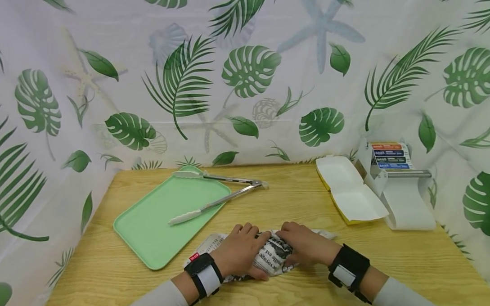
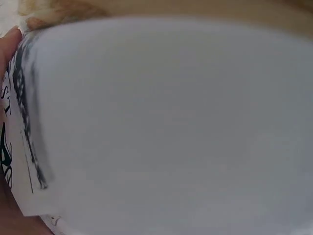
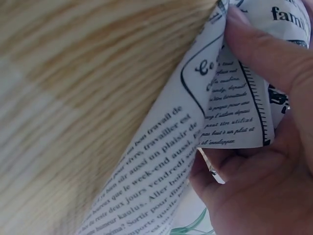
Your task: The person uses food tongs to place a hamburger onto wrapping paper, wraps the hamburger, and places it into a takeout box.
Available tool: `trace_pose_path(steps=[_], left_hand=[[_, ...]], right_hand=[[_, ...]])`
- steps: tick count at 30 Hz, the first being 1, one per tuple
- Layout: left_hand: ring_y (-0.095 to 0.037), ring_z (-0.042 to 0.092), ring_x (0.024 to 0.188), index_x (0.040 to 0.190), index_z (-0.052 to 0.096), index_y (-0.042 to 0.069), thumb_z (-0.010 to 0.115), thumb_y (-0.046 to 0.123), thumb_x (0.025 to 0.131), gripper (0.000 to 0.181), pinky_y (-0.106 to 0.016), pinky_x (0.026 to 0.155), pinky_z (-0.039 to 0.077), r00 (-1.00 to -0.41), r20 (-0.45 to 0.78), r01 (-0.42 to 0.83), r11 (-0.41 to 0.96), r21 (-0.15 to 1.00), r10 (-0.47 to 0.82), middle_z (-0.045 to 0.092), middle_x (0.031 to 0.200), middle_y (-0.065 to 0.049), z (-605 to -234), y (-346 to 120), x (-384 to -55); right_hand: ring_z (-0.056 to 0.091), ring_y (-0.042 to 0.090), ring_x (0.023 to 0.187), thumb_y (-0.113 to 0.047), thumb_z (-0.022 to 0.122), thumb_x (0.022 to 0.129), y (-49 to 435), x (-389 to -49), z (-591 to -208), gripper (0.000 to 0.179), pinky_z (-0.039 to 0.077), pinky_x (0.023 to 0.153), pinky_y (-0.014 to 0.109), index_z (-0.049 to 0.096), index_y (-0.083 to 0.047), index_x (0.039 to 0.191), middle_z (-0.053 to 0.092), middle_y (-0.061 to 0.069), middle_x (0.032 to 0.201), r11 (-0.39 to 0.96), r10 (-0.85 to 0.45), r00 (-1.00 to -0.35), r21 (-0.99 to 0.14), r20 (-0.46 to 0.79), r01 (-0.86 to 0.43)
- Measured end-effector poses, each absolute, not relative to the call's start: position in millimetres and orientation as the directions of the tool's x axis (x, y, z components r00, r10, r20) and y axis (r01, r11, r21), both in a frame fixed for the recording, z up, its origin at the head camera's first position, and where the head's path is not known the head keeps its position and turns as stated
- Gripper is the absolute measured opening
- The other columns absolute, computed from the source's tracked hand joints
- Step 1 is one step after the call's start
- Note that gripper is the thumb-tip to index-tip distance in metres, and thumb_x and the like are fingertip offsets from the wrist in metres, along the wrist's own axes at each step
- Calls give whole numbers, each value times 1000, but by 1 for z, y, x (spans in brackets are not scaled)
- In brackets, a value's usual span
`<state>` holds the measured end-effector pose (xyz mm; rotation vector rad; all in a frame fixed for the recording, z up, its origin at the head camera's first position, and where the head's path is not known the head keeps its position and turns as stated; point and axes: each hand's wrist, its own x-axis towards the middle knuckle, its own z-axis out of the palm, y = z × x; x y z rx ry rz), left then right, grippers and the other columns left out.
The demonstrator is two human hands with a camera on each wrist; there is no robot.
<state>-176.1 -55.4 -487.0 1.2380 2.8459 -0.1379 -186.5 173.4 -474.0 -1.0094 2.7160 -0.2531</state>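
Note:
A bundle wrapped in newspaper-print paper (image 1: 270,256) lies at the front of the table; whatever is inside is hidden. My left hand (image 1: 238,252) grips its left side, with the fingers over the top and the thumb low in front. At the right end, my right hand (image 1: 307,246) holds the paper. The right wrist view shows the right thumb (image 3: 266,56) pressed on a folded flap, fingers behind it, and a loose paper edge (image 3: 151,161) slanting away. A blurred white sheet (image 2: 171,122) covers most of the left wrist view.
Metal tongs (image 1: 230,196) with pale tips lie spread across a green tray (image 1: 150,224) at back left. An open yellow box (image 1: 353,189), white inside, sits at back right beside a roll dispenser (image 1: 409,201) with colored labels. A leaf-print curtain (image 1: 252,125) encloses the table.

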Motion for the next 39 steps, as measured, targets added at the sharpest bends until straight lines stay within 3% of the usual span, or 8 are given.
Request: trace_pose_path(steps=[6,13,20,28,39], left_hand=[[-15,54,122,154,38,21,57,87,77,103,-36,101,48,-671,-57,740,664,-107,739,59,134,1,-487,-57,-175],[-13,54,126,155,37,20,49,87,81,102,-34,101,48,-674,-62,735,658,-163,736,58,137,3,-489,-57,-173],[-15,52,127,157,34,17,54,87,78,108,-37,104,46,-655,-82,755,647,-101,751,56,140,2,-488,-59,-175],[-16,48,140,162,26,19,65,79,79,109,-43,115,41,-631,-187,762,647,35,753,48,156,3,-474,-76,-186],[-12,56,129,155,41,18,52,78,85,93,-33,104,49,-654,-109,743,607,-282,749,58,140,4,-480,-78,-176]], right_hand=[[53,16,92,-27,91,75,172,-186,-471,61,50,80,34,63,-6,125,58,5,107,745,-660,-734,-259,-159,-614],[47,13,100,-46,90,73,171,-185,-476,95,48,86,33,50,1,145,54,4,116,757,-633,-746,-368,-207,-540],[48,9,94,-44,89,74,168,-184,-480,76,49,82,29,58,-6,132,53,-2,107,754,-642,-747,-320,-174,-573],[50,11,95,-45,90,73,170,-184,-482,76,51,82,31,59,-5,130,54,0,107,741,-661,-737,-281,-140,-610],[52,14,97,-46,90,73,168,-181,-484,79,52,83,33,58,-4,132,55,2,108,756,-648,-746,-249,-157,-605]])
